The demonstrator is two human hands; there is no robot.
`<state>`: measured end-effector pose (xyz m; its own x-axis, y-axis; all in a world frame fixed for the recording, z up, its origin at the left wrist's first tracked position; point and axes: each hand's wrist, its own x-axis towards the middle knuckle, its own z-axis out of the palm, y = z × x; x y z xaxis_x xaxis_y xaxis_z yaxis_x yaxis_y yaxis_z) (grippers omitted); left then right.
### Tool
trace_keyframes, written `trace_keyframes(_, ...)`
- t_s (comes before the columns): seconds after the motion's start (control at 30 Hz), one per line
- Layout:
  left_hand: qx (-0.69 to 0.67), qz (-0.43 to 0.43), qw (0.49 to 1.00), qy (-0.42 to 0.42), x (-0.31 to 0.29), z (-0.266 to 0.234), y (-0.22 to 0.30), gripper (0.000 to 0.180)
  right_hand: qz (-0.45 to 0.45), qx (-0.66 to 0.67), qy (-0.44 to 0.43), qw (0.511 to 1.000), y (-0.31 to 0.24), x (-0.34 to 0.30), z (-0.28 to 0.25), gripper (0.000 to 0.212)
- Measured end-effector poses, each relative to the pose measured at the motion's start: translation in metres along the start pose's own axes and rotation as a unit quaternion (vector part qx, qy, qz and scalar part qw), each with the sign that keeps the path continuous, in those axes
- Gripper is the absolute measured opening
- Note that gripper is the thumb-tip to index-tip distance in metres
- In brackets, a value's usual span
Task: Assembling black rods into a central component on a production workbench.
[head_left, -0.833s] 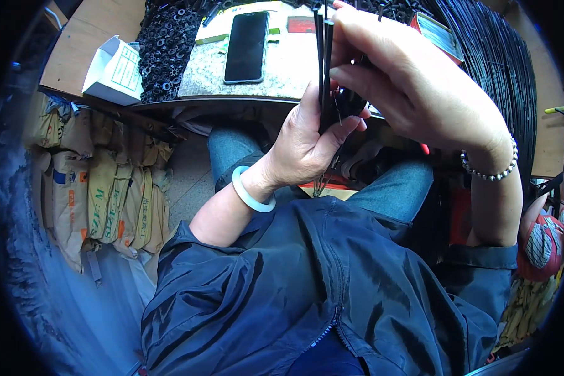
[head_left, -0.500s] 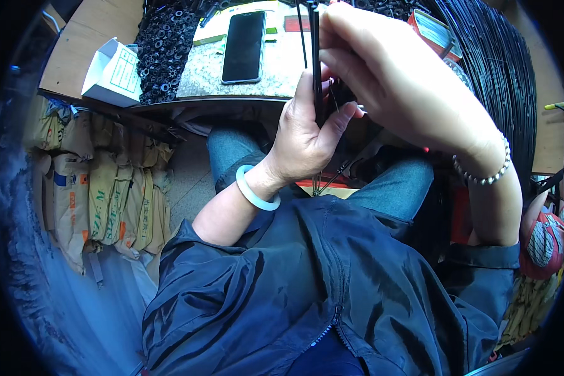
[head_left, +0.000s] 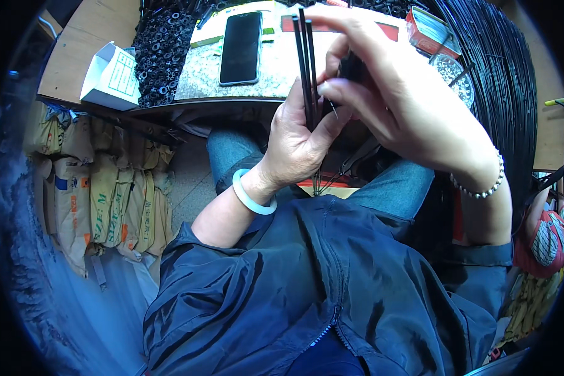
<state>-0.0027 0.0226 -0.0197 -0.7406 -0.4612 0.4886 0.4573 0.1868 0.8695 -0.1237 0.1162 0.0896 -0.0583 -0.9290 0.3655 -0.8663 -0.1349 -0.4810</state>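
My left hand is closed around several thin black rods, which stand up out of the grip above the table's front edge. My right hand is beside it on the right, thumb and fingers bent together at the upper part of the left hand. Between its fingers is a small dark piece, too shadowed to name. Below the left hand, thin wire-like ends hang down over my lap.
A smartphone lies on the light board. Left of it are small black ring-shaped parts and an open white carton. On the right are a red box, a clear dish of small bits, and a large bundle of black rods. Another person is at far right.
My right hand has come down slightly, its thumb moving left toward the rods. The rods now lean left at the top and stand further apart. My left hand has shifted little.
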Motion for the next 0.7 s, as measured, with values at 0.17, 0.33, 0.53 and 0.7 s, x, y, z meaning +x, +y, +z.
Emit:
trace_keyframes(0.17, -0.092, -0.058, 0.994, 0.034, -0.008, -0.008, 0.003, 0.038, -0.081, 0.078, 0.279, 0.954, 0.007, -0.038, 0.031, 0.054)
trace_keyframes(0.33, -0.113, -0.078, 0.99, 0.014, -0.002, -0.003, 0.003, 0.038, -0.011, 0.106, 0.315, 0.943, 0.008, -0.08, 0.095, 0.03)
trace_keyframes(0.53, -0.017, -0.038, 0.998, 0.046, -0.004, -0.003, -0.003, 0.038, 0.068, 0.149, 0.335, 0.928, 0.012, -0.064, 0.118, 0.035)
trace_keyframes(0.7, 0.018, -0.03, 0.999, 0.019, -0.004, -0.006, 0.001, 0.038, 0.113, 0.324, 0.374, 0.861, 0.001, -0.049, 0.132, 0.03)
